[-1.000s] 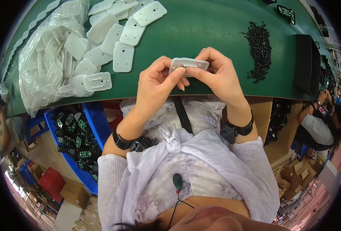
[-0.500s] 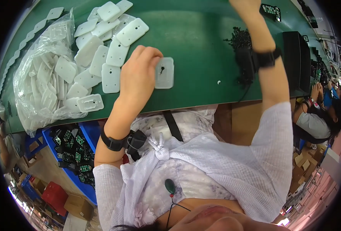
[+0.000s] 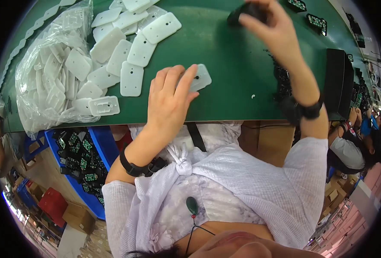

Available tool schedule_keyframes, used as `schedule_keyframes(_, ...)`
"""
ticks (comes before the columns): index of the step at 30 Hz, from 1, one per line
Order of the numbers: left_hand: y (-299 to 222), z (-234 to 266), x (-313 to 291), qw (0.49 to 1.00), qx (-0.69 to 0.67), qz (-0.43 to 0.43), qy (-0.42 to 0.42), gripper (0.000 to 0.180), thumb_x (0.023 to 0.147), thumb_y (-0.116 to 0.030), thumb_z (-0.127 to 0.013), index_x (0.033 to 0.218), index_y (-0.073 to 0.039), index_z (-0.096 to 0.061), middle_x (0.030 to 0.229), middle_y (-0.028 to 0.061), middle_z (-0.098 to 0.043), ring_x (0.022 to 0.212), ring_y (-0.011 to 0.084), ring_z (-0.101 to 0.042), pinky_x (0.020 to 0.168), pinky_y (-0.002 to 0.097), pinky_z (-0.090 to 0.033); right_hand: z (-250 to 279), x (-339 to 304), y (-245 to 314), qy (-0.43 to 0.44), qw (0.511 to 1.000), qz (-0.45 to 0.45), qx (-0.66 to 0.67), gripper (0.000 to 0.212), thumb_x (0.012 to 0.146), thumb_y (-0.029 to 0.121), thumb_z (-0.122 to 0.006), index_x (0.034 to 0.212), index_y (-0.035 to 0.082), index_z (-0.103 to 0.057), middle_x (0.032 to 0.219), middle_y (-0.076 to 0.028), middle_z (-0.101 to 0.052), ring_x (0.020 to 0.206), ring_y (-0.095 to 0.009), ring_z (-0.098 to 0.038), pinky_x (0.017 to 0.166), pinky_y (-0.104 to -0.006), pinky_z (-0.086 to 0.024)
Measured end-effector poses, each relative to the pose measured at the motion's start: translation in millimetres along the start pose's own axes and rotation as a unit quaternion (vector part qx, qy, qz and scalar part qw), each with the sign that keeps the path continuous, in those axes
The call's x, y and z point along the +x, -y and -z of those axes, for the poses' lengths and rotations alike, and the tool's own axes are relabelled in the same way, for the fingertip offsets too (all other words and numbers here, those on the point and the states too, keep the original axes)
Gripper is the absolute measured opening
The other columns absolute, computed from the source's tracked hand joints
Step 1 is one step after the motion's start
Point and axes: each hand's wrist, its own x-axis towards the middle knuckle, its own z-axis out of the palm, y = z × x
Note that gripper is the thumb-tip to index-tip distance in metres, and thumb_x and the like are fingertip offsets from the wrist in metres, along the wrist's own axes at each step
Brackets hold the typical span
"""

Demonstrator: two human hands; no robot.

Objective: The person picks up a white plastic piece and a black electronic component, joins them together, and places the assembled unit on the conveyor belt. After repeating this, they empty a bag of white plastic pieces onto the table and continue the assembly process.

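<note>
My left hand (image 3: 170, 96) lies over the near-left part of a translucent white plastic plate (image 3: 203, 76), its fingers apart. A small dark piece shows at the middle of that plate, partly covered by my fingers. Farther off to the right, my right hand (image 3: 278, 36) grips a dark, rounded piece (image 3: 244, 16), blurred and partly behind the fingers, so its kind cannot be told. Left of my left hand, several similar white plates (image 3: 132, 78) lie loosely overlapped. More of them fill a clear plastic bag (image 3: 48, 86).
A pile of small black parts (image 3: 281, 79) lies beside my right forearm. Black casings with green circuit boards (image 3: 316, 23) sit at the far right, near a black box (image 3: 337, 81). Below the green table's (image 3: 229, 103) edge, a blue bin (image 3: 76, 182) holds more boards. Another person (image 3: 349, 144) sits at right.
My right hand has come back into view with a dark piece in it. My left hand has shifted right and spread its fingers over the plate, which now sits tilted.
</note>
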Motion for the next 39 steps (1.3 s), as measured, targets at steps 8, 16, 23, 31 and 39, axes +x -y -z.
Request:
schedule_keyframes(8, 14.7, -7.0, 4.8, 0.993, -0.096, -0.070, -0.011, 0.049, 0.072, 0.001, -0.067, 0.119, -0.008, -0.060, 0.116, 0.0061, -0.061, 0.108, 0.0250, -0.055, 0.084, 0.0376, -0.044, -33.4, -105.1, 6.6, -0.048, 0.996, 0.005, -0.075, 0.041, 0.081, 0.002, -0.069, 0.118, 0.000, -0.054, 0.116, -0.010, -0.059, 0.110, -0.020, -0.057, 0.099, -0.0306, -0.041)
schedule_keyframes(16, 19.9, 3.5, -3.1, 0.977, -0.205, -0.016, -0.057, 0.049, 0.076, 0.011, -0.056, 0.122, -0.007, -0.060, 0.123, 0.0091, -0.059, 0.116, 0.0284, -0.052, 0.096, 0.0379, -0.043, -56.6, -103.4, 37.8, -0.009, 0.977, 0.109, -0.185, 0.037, 0.077, -0.002, -0.070, 0.113, 0.002, -0.063, 0.116, -0.013, -0.064, 0.105, -0.026, -0.062, 0.091, -0.0324, -0.048)
schedule_keyframes(23, 30.5, 5.5, -10.9, 0.986, -0.157, -0.047, -0.021, 0.051, 0.077, 0.012, -0.046, 0.121, -0.008, -0.062, 0.128, 0.0076, -0.059, 0.120, 0.0286, -0.053, 0.097, 0.0371, -0.042, -83.9, -99.7, 36.8, 0.054, 0.967, 0.138, -0.208, 0.040, 0.072, -0.003, -0.072, 0.112, 0.003, -0.065, 0.114, -0.012, -0.065, 0.101, -0.027, -0.062, 0.086, -0.0336, -0.051)
schedule_keyframes(31, 31.9, 11.2, -10.0, 0.996, -0.044, -0.076, 0.015, 0.049, 0.078, 0.004, -0.050, 0.123, -0.010, -0.062, 0.130, 0.0037, -0.059, 0.122, 0.0245, -0.053, 0.088, 0.0335, -0.044, -96.4, -106.6, 27.6, 0.024, 0.956, 0.141, -0.255, 0.042, 0.073, -0.004, -0.070, 0.113, 0.004, -0.065, 0.118, -0.013, -0.062, 0.103, -0.029, -0.061, 0.085, -0.0342, -0.051)
schedule_keyframes(39, 24.7, 14.3, -7.7, 0.987, 0.061, -0.147, 0.023, 0.047, 0.076, -0.007, -0.060, 0.122, -0.004, -0.058, 0.131, 0.0082, -0.056, 0.109, 0.0213, -0.058, 0.082, 0.0337, -0.046, -86.6, -101.8, 31.0, 0.059, 0.973, 0.093, -0.202, 0.042, 0.071, -0.004, -0.070, 0.112, 0.005, -0.065, 0.116, -0.013, -0.063, 0.102, -0.028, -0.062, 0.087, -0.0326, -0.051)
